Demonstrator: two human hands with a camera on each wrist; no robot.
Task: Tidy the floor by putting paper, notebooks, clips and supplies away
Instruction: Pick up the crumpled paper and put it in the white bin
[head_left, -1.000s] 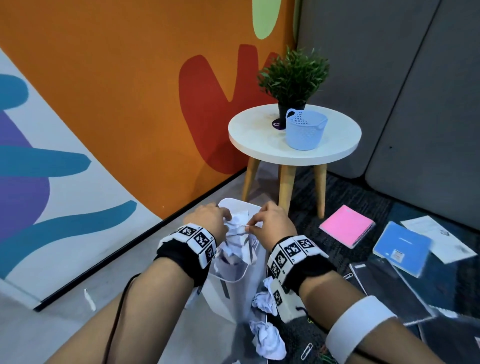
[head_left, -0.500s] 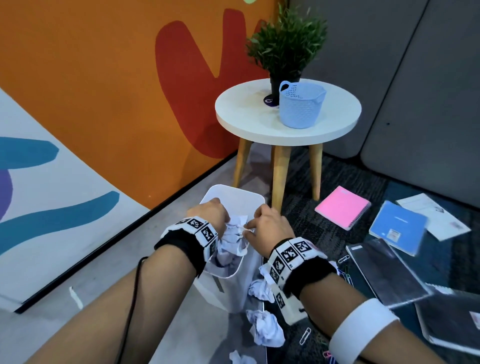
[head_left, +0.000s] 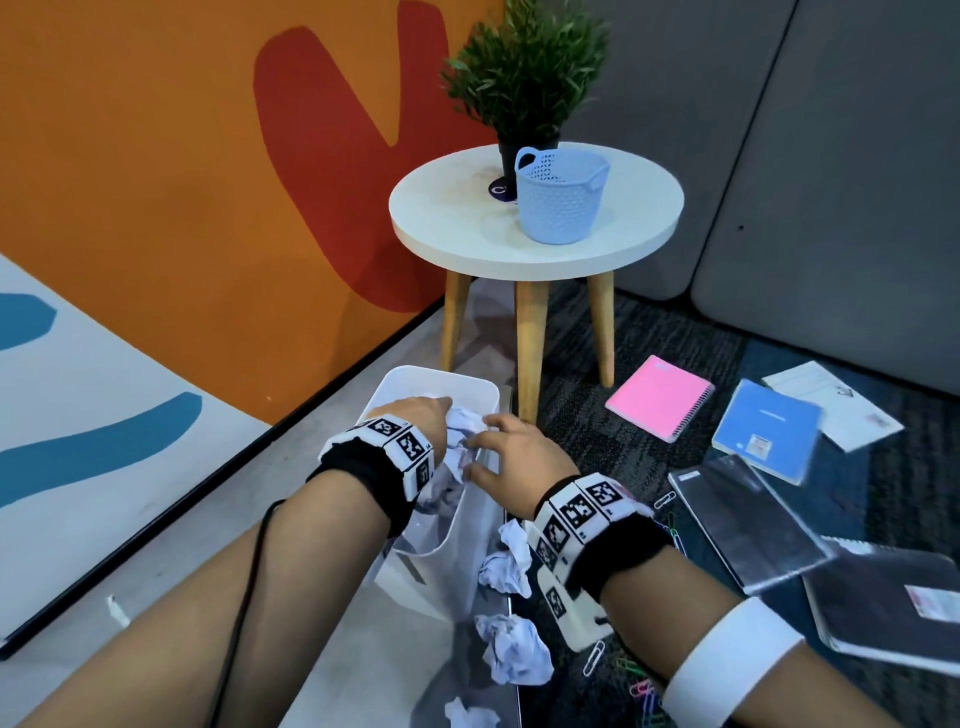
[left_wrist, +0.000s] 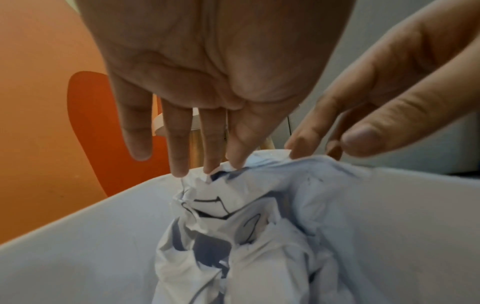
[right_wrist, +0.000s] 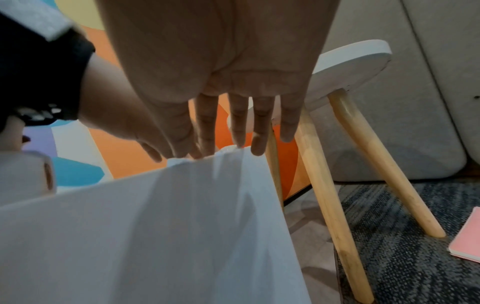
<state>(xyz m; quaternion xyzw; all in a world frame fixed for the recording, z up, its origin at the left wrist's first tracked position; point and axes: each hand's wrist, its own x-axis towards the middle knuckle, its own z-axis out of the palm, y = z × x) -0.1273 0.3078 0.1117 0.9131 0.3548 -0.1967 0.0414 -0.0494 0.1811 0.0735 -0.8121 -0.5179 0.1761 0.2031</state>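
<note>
Head view: both hands over the white bin (head_left: 415, 525) on the floor beside the round table (head_left: 535, 249). Left hand (head_left: 421, 415) and right hand (head_left: 519, 457) either side of the crumpled paper (head_left: 462, 441) heaped at the bin's mouth, fingers extended and touching it. More paper balls (head_left: 511, 649) on the floor against the bin; notebooks (head_left: 660, 397) and paper clips (head_left: 592, 657) spread over the carpet to the right. Likely risk: paper piled proud of the rim, springing back up and tumbling out onto the floor.

Left wrist view: left fingers (left_wrist: 182, 144) straight, tips pressing the top of the crumpled paper (left_wrist: 233, 226), gripping nothing. Right fingertips (left_wrist: 301, 144) on the same wad, loosely bent, not clearly pinching. Wad well inside the bin wall (left_wrist: 78, 236) yet crested at its edge. Uneven pressing probably enough to squeeze it sideways over the rim.

Right wrist view: right fingers (right_wrist: 239, 123) straight and spread, tips at the bin's rim (right_wrist: 221, 153), holding nothing. Bin side (right_wrist: 155, 226) close to the table leg (right_wrist: 324, 195). Too hard a downward push possibly tipping the light bin.
</note>
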